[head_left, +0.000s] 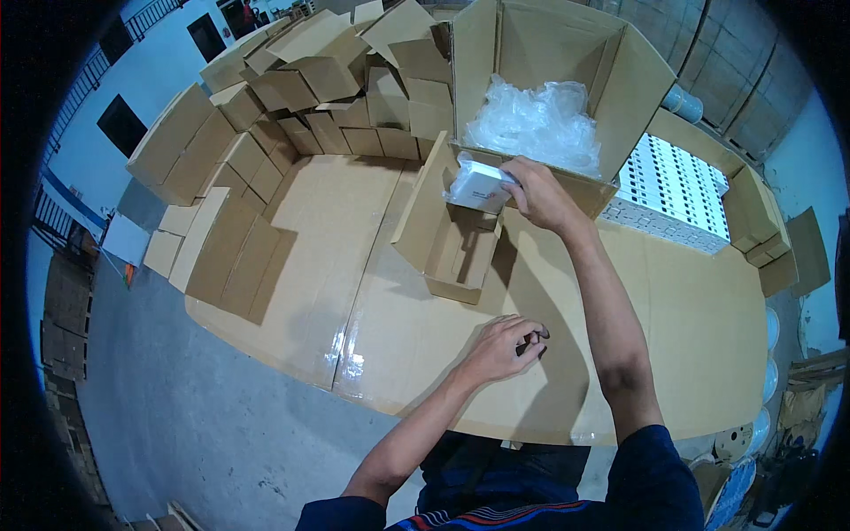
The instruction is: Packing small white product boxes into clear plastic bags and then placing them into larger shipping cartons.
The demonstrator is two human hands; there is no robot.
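Dark blue sleeves and a striped shirt hem sit closest to the lens, at the bottom edge. Just above, the left hand (506, 345) rests on the cardboard-covered table (372, 292), fingers curled in tight w/ thumb meeting fingertips on something tiny and dark (too small to tell what). The right hand (540, 196) is stretched out further, fingers wrapped round a small white packet in clear plastic (476, 188), held in the air over a small open carton (452, 243) that lies on the table just in front of the big one. The big open carton (567, 53) stands upright behind, flaps up, w/ crumpled clear plastic bags (536, 124) inside. To its right, a tray-like box packed w/ rows of white units (673, 186). Back left, a curved stack of folded small cartons (292, 97) runs along the table edge. Grey concrete floor (177, 416) at lower left.
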